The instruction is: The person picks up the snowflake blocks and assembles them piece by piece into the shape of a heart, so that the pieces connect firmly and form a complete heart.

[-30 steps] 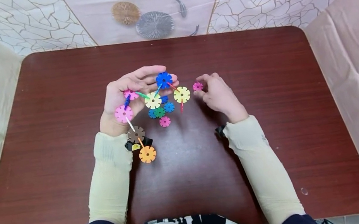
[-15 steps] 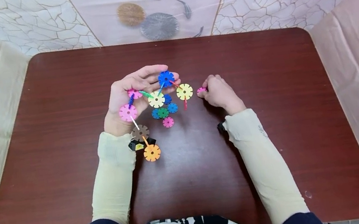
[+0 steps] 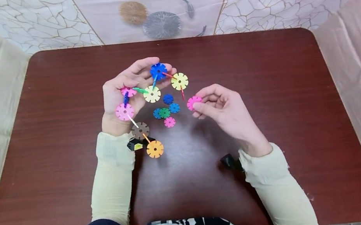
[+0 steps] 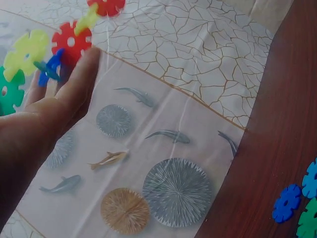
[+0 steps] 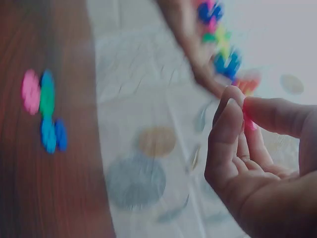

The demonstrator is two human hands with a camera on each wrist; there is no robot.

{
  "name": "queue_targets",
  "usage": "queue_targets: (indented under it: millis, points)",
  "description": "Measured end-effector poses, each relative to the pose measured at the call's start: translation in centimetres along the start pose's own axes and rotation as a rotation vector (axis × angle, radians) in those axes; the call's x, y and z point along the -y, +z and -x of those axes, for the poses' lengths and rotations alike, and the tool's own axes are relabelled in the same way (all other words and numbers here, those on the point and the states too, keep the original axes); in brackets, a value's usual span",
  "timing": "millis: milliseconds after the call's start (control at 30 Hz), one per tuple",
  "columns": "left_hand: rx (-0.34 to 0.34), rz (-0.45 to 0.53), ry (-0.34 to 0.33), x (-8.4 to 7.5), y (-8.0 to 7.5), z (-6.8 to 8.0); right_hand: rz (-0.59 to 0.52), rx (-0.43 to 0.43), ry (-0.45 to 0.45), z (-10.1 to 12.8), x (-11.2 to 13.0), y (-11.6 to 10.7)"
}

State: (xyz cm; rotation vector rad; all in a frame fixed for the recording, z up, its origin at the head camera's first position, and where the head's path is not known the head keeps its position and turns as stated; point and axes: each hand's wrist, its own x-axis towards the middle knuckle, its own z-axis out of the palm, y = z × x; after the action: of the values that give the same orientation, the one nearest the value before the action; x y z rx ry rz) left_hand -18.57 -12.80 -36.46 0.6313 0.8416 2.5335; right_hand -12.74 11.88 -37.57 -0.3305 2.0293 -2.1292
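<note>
Right hand (image 3: 225,110) pinches a pink notched disc (image 3: 194,103), left hand (image 3: 133,81) holds the disc chain (image 3: 152,94)
Joining stage, seemingly; next move wants edge-on alignment

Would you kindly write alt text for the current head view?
A person's left hand holds a chain of colourful notched discs, while the right hand pinches a pink disc. Five other discs lie on the brown table.

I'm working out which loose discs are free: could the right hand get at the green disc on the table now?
Probably yes: the green disc looks uncovered and close, though the right hand pinches a pink disc it would likely need to release first.
</note>
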Motion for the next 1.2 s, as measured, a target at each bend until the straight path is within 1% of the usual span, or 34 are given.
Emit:
queue_targets:
  millis: [100,233,333,467,633,767,1000,1200]
  points:
    - [0.01,0.059,-0.001,0.0,0.1,0.1,-0.024,0.017,0.01,0.8,0.3,0.9]
    - [0.003,0.102,-0.008,-0.1,0.4,0.2,-0.039,-0.008,-0.018,1.0,-0.1,1.7]
    - [-0.002,0.101,-0.009,-0.1,0.5,0.3,-0.063,-0.036,-0.048,0.7,-0.5,2.1]
    - [0.011,0.099,-0.01,0.1,0.5,0.3,-0.081,-0.062,-0.074,0.6,-0.8,2.3]
    - [0.039,0.059,-0.004,0.2,0.4,0.1,-0.093,-0.08,-0.113,0.5,-0.9,2.4]
    - [0.059,0.037,-0.01,0.3,0.4,0.0,-0.118,-0.081,-0.113,0.4,-1.0,2.4]
    - [0.064,0.099,-0.029,0.5,0.6,0.1,-0.146,-0.086,-0.097,0.4,-1.1,2.6]
    - [0.1,0.043,-0.035,0.6,0.8,0.2,-0.127,-0.09,-0.087,0.3,-1.1,2.7]
